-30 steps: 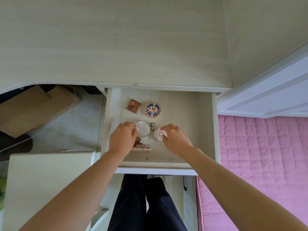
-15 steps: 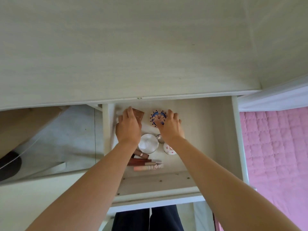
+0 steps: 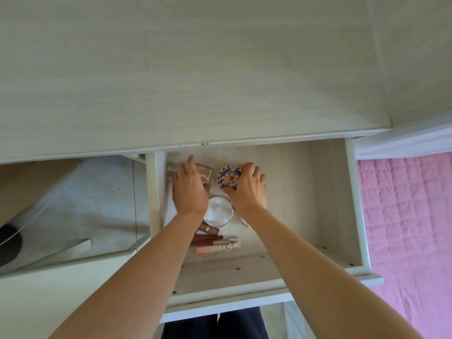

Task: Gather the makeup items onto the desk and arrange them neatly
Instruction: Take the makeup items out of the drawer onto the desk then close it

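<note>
The person is working at the first step, taking the makeup out of the open drawer [image 3: 352, 216] that is sticking out under the desk [image 3: 195, 81]; nothing is lying on the desk yet.

At the drawer's far left corner, the left hand [image 3: 189, 189] is curling over a flat brown palette [image 3: 205, 172], its thumb reaching past the palette's far edge and its fingers covering the near part. Its grip is closing round the palette, which appears to be lifting at one edge, though I cannot tell whether it is clear of the drawer floor.

Just right of the palette, the right hand [image 3: 248, 187] is pinching a round compact [image 3: 228, 178] with a blue and pink pattern, fingertips hooking its far rim and thumb sitting on its near rim. The grip is tight on the compact, which looks tilted up toward the camera.

Nearer the drawer's front, between the two wrists, a round clear-lidded jar [image 3: 218, 211] is sitting on the drawer floor. Right of the jar, a small white case [image 3: 245, 222] is mostly hiding under the right forearm. In front of the jar, several lip tubes [image 3: 216, 243] are lying side by side, pointing right.

The next move, as I judge it, is calling for both hands to lift straight up clear of the desk's front edge, which overhangs the drawer's back, then carry palette and compact onto the desk. The jar, case and tubes are waiting for later trips.
</note>
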The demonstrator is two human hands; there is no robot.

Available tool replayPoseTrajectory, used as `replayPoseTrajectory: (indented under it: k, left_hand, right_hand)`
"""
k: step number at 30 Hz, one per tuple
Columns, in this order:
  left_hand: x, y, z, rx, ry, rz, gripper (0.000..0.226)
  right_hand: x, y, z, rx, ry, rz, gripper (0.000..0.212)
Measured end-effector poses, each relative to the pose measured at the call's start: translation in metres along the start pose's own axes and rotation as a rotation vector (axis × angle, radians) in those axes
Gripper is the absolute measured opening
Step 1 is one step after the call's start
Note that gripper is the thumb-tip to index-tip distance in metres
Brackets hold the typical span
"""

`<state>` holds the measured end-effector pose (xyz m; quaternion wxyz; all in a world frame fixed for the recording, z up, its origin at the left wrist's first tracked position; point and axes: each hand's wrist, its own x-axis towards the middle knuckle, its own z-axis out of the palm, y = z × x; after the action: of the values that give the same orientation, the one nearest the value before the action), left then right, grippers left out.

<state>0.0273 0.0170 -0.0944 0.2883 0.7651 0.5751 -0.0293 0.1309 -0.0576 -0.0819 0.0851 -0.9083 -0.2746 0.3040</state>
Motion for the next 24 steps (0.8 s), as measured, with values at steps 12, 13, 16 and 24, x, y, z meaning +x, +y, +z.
replayPoseTrajectory:
  k: [12,13,16,24]
  left_hand:
    - [-0.019,0.003,-0.015,-0.445,-0.044,-0.129,0.046]
    - [-0.022,0.004,-0.019,-0.457,-0.044,-0.132,0.045]
    - [-0.036,0.004,-0.032,-0.444,-0.029,-0.139,0.043]
    - [-0.081,0.007,-0.093,-0.617,-0.045,-0.040,0.041]
  right_hand:
    - [-0.021,-0.003,-0.014,0.289,-0.071,0.016,0.044]
    - [-0.025,-0.003,-0.018,0.291,-0.069,0.020,0.044]
    - [-0.041,-0.004,-0.033,0.306,-0.060,0.030,0.046]
    - [-0.093,-0.026,-0.077,0.452,0.007,-0.003,0.043]
